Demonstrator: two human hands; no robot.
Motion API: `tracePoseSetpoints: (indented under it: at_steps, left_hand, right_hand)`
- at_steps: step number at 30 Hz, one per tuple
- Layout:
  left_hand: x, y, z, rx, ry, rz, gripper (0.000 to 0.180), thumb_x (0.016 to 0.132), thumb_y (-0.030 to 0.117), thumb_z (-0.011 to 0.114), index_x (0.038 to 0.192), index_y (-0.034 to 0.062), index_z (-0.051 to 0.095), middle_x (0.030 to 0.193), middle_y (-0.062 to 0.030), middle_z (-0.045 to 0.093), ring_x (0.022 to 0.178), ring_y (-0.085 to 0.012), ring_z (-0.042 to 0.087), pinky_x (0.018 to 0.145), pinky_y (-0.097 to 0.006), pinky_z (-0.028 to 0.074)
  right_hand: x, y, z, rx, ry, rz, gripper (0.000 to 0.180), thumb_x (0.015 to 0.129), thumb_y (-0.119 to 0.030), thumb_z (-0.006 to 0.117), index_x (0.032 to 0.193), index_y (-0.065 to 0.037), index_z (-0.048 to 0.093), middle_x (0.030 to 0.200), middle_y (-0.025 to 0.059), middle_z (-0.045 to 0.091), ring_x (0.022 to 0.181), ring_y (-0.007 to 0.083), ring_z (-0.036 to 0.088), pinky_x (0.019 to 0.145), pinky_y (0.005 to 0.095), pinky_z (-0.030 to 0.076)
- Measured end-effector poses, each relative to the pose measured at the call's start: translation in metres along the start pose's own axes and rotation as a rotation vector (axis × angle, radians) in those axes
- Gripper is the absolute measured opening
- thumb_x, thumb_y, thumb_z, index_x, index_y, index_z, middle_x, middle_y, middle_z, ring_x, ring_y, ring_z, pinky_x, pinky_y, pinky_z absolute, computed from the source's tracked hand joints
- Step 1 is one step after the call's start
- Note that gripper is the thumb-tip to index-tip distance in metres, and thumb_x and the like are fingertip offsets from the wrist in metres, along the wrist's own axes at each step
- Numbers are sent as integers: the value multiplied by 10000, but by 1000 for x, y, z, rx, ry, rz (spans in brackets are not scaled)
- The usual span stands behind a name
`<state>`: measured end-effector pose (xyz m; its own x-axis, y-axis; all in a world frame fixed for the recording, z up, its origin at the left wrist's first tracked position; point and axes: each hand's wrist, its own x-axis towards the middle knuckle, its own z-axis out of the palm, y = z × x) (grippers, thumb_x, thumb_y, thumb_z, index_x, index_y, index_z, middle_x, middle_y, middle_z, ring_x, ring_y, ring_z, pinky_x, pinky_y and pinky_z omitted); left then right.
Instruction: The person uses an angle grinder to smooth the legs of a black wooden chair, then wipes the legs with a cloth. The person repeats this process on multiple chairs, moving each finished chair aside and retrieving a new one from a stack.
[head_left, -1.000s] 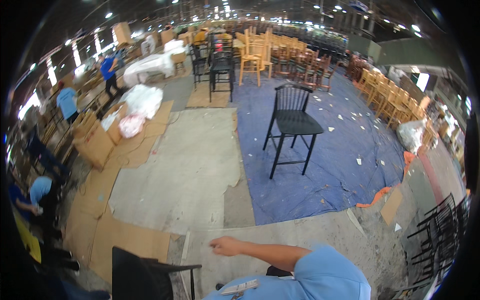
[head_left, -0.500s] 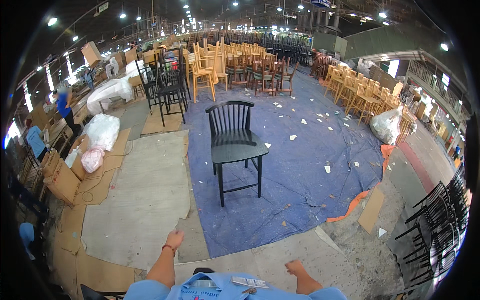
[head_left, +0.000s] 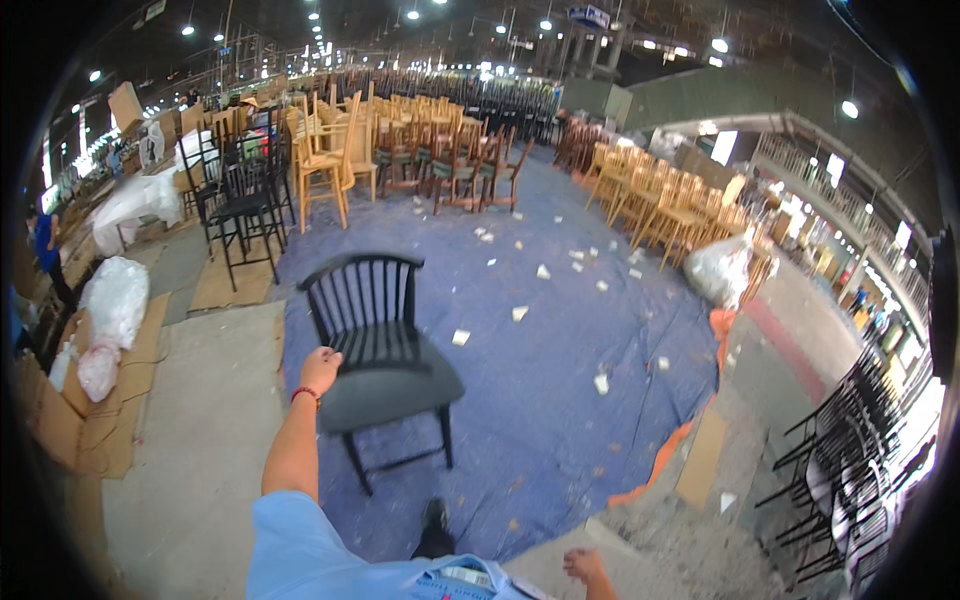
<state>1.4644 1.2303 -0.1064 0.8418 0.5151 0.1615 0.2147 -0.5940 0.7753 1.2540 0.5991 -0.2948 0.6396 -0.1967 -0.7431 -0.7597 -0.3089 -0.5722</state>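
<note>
- On the blue tarp [head_left: 560, 400] right in front of me stands the black spindle-back chair [head_left: 375, 360], upright on its legs, its seat facing toward my right and its curved back toward the far rows.
- My left hand [head_left: 320, 370] reaches out at the end of a straight arm and sits at the left edge of the seat; it looks loosely curled and touching or just short of the wood, and I cannot tell whether it grips; a red band circles that wrist.
- My right hand [head_left: 585, 565] hangs low by my side, well apart from the chair; it holds nothing I can see, fingers half curled.
- Judging progress: the chair stands alone in the open, apart from the other black chairs [head_left: 240, 195] at the far left and the light wooden chairs [head_left: 680, 205] at the right; reaching it looks done, while a firm hold and any lifting or carrying look not yet begun.
- Around it lie scraps of white paper [head_left: 520, 312], flattened cardboard [head_left: 120, 410] and stuffed plastic bags [head_left: 115, 300] on my left; my dark shoe [head_left: 432, 520] is planted near the chair's front legs.
</note>
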Motion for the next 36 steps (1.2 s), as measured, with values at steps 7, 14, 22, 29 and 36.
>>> tracePoseSetpoints:
  at_steps: [7, 14, 22, 29, 36]
  left_hand:
    - [210, 11, 32, 439, 378, -333, 694, 860, 479, 682, 1375, 41, 526, 1447, -165, 501, 1385, -327, 415, 1147, -483, 309]
    - [323, -42, 42, -11, 211, -216, 629, 849, 444, 696, 1229, -43, 582, 1146, -221, 659, 1085, -354, 624, 948, -402, 469]
    - [290, -47, 40, -330, 527, -271, 354, 815, 212, 747, 1041, -36, 631, 863, -72, 656, 772, -168, 573, 739, -314, 473]
    - [136, 58, 110, -400, 643, -53, 256, 855, 184, 736, 985, 20, 589, 860, -33, 636, 801, -97, 549, 745, -256, 456]
    - [-24, 175, 188, -390, 671, -147, 416, 835, 200, 757, 1158, 52, 542, 955, -9, 637, 842, -82, 572, 744, -254, 484]
  right_hand:
    - [46, -75, -37, -12, 87, 175, 218, 846, -273, 678, 976, -108, 620, 896, 156, 679, 840, 300, 668, 750, 554, 515]
    - [31, -97, -86, -824, -142, -447, 310, 859, -260, 664, 1134, -119, 646, 1028, 183, 677, 895, 321, 671, 734, 503, 531]
    - [90, -177, -107, -122, -116, 195, 381, 814, -265, 731, 1032, 31, 632, 864, 134, 649, 720, 271, 628, 585, 462, 524]
    - [285, -279, -69, -129, -299, 134, 580, 893, -432, 656, 1283, -12, 565, 1113, 170, 657, 1020, 297, 639, 809, 415, 530]
    - [346, -406, 11, -206, -537, -41, 842, 889, -566, 638, 1489, -105, 268, 1454, 212, 432, 1234, 443, 517, 888, 578, 498]
